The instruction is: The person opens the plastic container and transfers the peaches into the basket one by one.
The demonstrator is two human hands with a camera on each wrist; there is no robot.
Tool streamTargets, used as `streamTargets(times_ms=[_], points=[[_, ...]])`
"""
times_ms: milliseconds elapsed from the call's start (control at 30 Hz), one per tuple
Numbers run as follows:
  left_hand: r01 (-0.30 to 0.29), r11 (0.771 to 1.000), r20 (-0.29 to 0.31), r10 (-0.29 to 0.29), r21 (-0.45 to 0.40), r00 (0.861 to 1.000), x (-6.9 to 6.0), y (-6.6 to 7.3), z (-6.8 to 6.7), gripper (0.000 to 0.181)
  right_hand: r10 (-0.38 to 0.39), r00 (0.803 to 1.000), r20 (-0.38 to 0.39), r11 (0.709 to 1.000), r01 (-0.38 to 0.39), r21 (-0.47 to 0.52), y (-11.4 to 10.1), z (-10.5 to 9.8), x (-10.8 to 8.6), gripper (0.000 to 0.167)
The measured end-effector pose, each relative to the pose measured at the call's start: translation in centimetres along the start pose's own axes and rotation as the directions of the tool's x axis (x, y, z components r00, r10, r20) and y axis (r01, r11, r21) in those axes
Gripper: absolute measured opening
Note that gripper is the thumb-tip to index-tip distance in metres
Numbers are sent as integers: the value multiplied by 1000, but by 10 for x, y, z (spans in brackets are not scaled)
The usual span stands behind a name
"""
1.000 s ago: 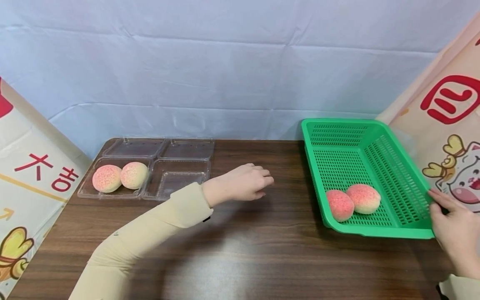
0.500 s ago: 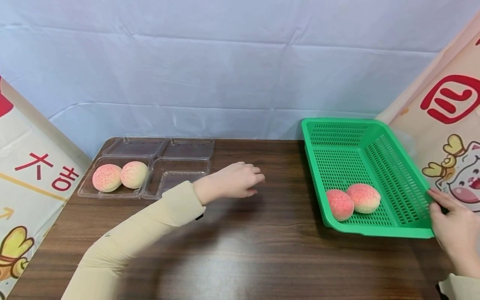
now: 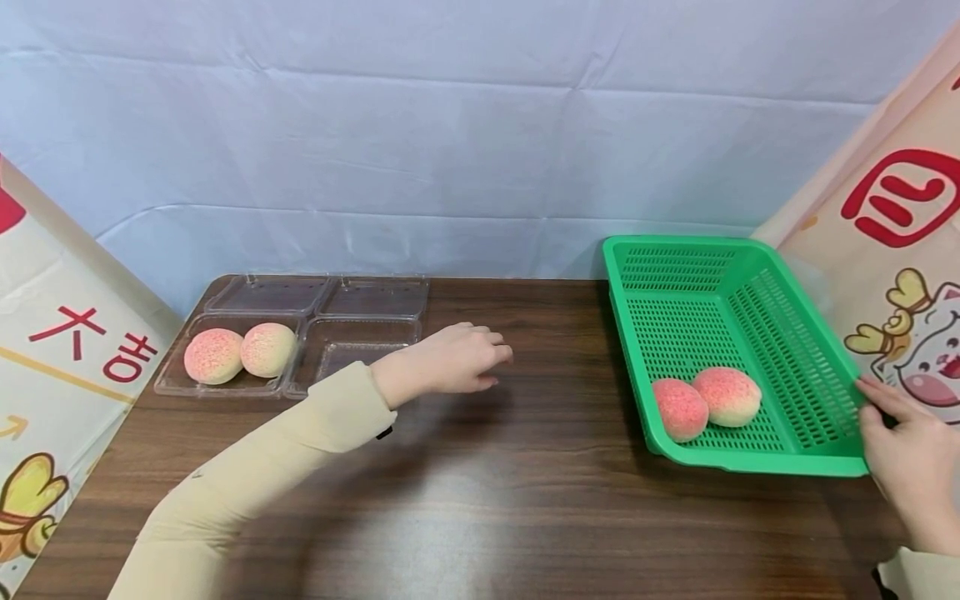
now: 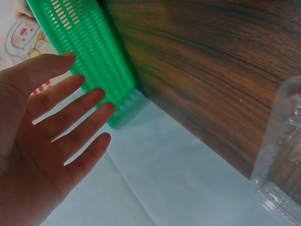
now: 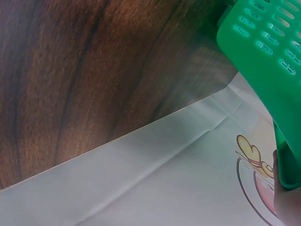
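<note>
The palm of the left hand (image 4: pixel 40 150) is exposed in the left wrist view, its fingers spread and slightly bent; in the head view, only the back is presented. The peaches (image 3: pixel 727 397) are shown in the head view alone. In the right wrist view, the slotted outer wall of the basket (image 3: pixel 750 461) is seen close up, with a printed cartoon (image 5: pixel 256 160) beyond.

The basket is gripped by the right hand (image 3: pixel 911 450) at its near right corner, the rim being pinched there. The left hand is held over the surface (image 3: pixel 525 500), near the clear tray (image 3: pixel 345 333) and well apart from the basket.

The basket is bright green and perforated. Two peaches are contained in its near left corner, the left one redder, the right one fading to cream; two paler, pink-speckled ones are placed side by side in the tray's left compartment.
</note>
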State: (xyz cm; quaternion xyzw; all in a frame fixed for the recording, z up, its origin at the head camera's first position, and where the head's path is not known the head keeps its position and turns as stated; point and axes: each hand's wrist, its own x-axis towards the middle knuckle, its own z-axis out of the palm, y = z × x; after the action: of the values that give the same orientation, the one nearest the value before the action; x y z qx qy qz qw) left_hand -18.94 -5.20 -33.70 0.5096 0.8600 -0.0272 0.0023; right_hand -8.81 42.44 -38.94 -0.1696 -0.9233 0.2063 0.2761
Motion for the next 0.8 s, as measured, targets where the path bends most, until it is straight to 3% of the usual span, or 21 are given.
streamTargets(times_ms=[300, 800], points=[[29, 999, -13, -29, -18, 999, -10, -5, 3, 29, 8, 1000, 5, 999, -8, -41, -1, -1, 1, 35], [62, 998, -32, -62, -16, 998, -23, -13, 6, 29, -16, 1000, 9, 1000, 16, -15, 0, -1, -2, 35]])
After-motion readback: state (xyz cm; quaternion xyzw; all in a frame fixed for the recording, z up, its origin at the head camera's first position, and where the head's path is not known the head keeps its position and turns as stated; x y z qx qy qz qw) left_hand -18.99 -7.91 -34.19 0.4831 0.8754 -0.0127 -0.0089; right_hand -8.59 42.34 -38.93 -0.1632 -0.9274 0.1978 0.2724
